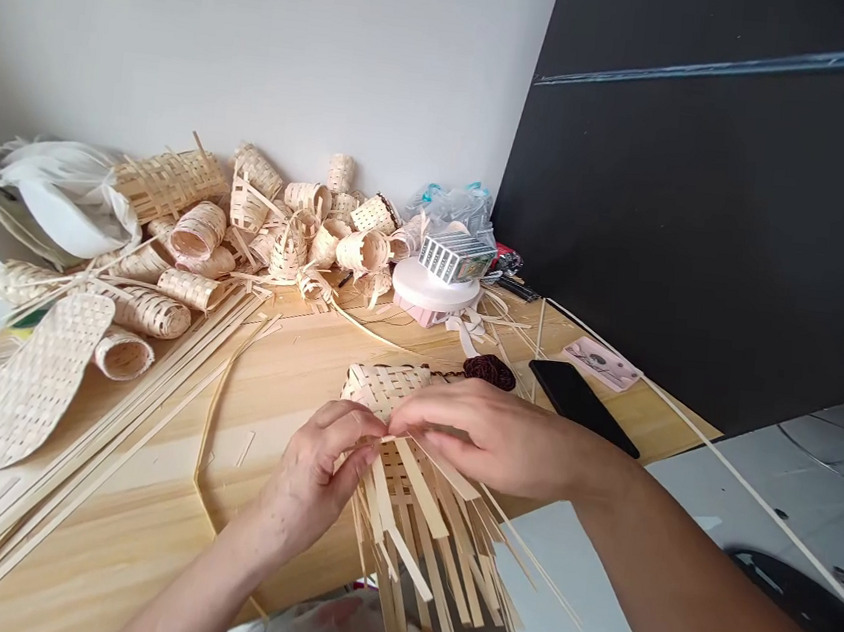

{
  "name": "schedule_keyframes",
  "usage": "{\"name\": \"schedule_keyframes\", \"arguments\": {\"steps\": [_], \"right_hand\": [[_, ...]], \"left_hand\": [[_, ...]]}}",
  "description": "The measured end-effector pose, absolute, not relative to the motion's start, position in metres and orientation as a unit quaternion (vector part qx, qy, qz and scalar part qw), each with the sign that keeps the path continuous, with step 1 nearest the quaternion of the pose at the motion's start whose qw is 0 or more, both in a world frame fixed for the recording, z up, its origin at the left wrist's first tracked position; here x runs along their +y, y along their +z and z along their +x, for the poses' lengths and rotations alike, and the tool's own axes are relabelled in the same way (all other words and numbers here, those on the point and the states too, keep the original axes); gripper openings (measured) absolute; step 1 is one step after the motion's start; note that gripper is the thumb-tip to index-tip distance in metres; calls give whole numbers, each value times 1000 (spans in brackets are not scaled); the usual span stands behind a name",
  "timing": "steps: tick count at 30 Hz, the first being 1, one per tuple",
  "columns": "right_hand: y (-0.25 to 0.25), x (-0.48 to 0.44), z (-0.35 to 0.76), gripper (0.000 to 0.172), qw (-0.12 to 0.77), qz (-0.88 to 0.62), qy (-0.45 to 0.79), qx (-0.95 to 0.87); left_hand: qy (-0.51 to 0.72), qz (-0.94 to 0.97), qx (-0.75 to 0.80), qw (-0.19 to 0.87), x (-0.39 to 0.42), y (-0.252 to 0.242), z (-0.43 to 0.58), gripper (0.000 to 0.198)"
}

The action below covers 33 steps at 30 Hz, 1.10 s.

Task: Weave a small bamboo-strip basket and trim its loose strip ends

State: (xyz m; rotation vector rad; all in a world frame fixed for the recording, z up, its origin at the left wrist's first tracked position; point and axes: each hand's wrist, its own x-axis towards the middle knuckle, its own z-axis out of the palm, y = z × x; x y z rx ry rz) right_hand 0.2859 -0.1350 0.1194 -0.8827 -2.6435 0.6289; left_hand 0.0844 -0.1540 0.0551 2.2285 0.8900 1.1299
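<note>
A partly woven basket (387, 383) of pale flat strips lies at the table's front edge, its loose strip ends (422, 497) fanning down over my lap. My left hand (323, 462) pinches a strip at the weave's near edge between thumb and fingertips. From the other side my right hand (489, 434) arches over the basket, its fingertips meeting the left ones on the same strip. Part of the weave is hidden under my right hand. A ball of dark brown cord (490, 370) sits just behind my right hand, with a dark cord running along the basket's far edge.
Several small woven baskets (365, 250) pile up along the wall. A flat woven piece (34, 381) and a bundle of long strips (91, 452) lie to the left. A white turntable (436, 287) stands at the back; a black phone (582, 405) lies right, near the table's edge.
</note>
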Motion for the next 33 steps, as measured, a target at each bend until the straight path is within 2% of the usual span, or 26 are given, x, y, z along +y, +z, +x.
{"name": "schedule_keyframes", "arguments": {"steps": [2,5,11,14,17,21,28,33], "right_hand": [[120,-142,293,32,148,-299,227,-915],[120,-155,294,32,155,-300,205,-919],[111,-168,279,18,116,-342,-15,-932],[103,-167,278,22,159,-327,-82,-928],[97,-165,280,28,199,-285,-132,-928],[96,-164,282,31,206,-264,-121,-934],[94,-164,281,28,194,-264,-80,-941],[90,-164,279,30,212,-282,-73,-933]], "left_hand": [[427,814,315,236,-155,53,86,14],[447,815,313,193,-157,49,91,13],[433,826,343,112,-161,55,98,12],[415,835,352,82,-160,58,99,13],[438,848,295,47,-157,53,98,15],[461,864,203,-8,-153,38,94,11],[431,886,152,-72,-153,31,82,15],[440,879,177,-47,-152,34,82,14]]}}
